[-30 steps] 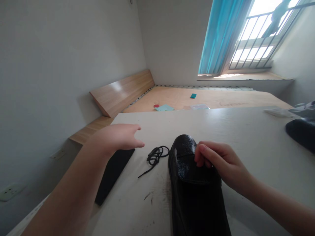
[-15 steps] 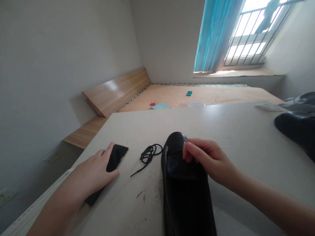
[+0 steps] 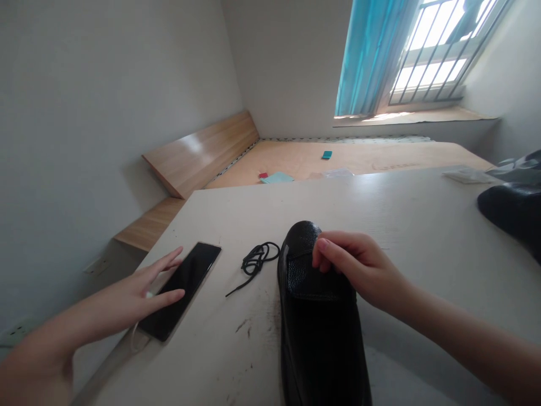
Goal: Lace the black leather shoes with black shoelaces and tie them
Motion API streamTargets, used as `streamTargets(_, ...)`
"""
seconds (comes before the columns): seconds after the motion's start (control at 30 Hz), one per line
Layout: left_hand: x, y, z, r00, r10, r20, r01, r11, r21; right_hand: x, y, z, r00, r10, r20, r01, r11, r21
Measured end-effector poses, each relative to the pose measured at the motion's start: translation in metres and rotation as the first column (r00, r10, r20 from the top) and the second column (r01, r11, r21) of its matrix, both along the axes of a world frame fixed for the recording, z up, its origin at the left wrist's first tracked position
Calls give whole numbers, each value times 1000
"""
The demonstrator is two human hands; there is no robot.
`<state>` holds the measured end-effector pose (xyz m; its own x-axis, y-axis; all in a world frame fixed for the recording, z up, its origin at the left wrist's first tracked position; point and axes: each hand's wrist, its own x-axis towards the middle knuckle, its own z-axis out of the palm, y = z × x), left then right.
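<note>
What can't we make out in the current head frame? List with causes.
- Head view: near black shoe, heel end cut off by the bottom edge.
- Head view: far black shoe, rest cut off by the right edge.
- Head view: right hand, palm hidden by its own curled fingers.
- Head view: phone, part of its left edge covered by the left hand.

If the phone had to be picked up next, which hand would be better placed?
Probably the left hand: it is spread open right at the phone. The right hand is curled at the nearer black shoe, with the black cord between it and the phone.
</note>
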<state>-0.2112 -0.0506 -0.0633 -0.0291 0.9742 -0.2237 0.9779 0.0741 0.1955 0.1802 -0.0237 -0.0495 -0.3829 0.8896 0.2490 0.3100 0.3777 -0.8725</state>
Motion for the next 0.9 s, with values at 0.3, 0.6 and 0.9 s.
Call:
streamTargets(0.3, -36, -14, 9, 986, -126, 107, 151, 952, -267, -3, -2, 3, 1000, -27, -13, 27, 1000, -14)
streamTargets(0.6, -27, -15, 12, 987, -150, 48, 158, 951, -265, -2, -1, 2, 999, -35, -15, 35, 999, -1)
streamTargets(0.9, -21, -9, 15, 991, -134, 20, 134, 950, -280, -4, -1, 4, 999, -38, -19, 39, 999, 18)
